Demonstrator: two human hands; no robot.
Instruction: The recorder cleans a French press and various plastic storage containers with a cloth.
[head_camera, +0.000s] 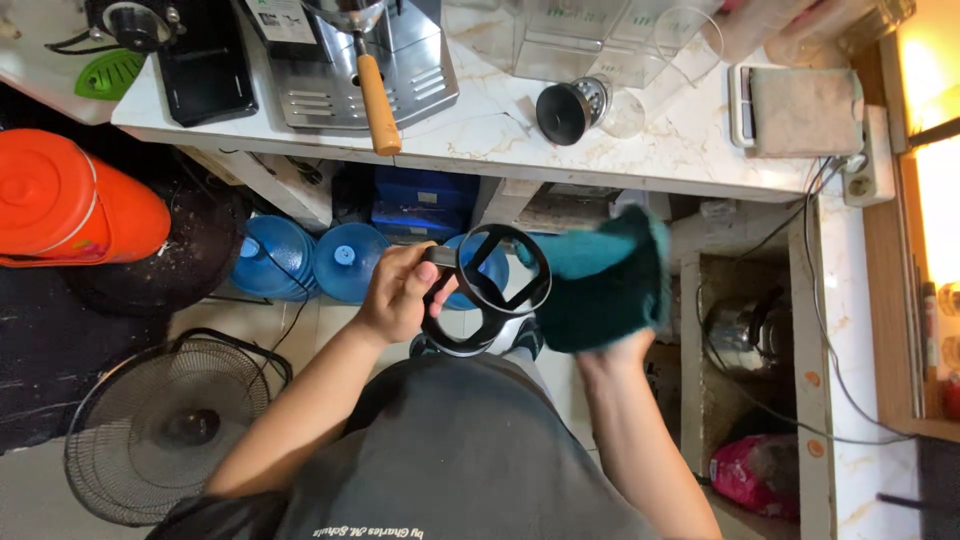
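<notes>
Two hands busy: left hand (400, 292) clamped on the handle of the black frame (488, 290), held mid-air near the body, below the counter (640, 150). Right hand (610, 345) bunched into the teal cloth (600, 285), pressed vs the frame's right side. Best keep the frame steady & wipe w/ firm strokes.

The person wore a dark grey short-sleeved shirt (470, 460) with small pale lettering near its lower edge; both forearms were bare.
</notes>
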